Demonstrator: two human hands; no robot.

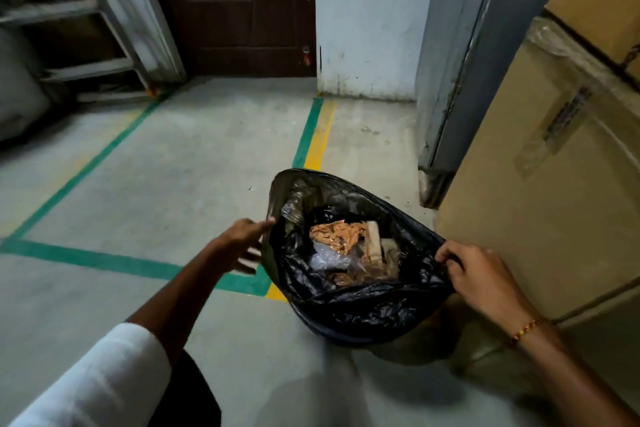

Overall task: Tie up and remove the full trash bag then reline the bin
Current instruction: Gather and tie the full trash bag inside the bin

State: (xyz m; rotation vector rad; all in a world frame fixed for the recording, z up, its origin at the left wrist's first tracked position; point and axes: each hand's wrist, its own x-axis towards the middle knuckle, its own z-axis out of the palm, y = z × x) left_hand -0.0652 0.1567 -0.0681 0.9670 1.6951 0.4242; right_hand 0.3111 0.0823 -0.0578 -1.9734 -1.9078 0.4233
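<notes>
A black trash bag (360, 312) stands open on the concrete floor, holding orange scraps, clear plastic and a pale block. My left hand (242, 246) is at the bag's left rim, thumb and forefinger pinching the edge, the other fingers spread. My right hand (474, 274) grips the right rim with its fingers closed on the plastic. The mouth of the bag is stretched wide between both hands. The bin is hidden by the bag, apart from a thin dark edge under its bottom.
Large cardboard boxes (554, 184) wrapped in film stand close on the right. A grey door frame (446, 80) and white wall are behind them. Green and yellow floor lines (311, 135) run across the concrete. A metal rack (97, 28) and a brown door (239, 10) are at the back.
</notes>
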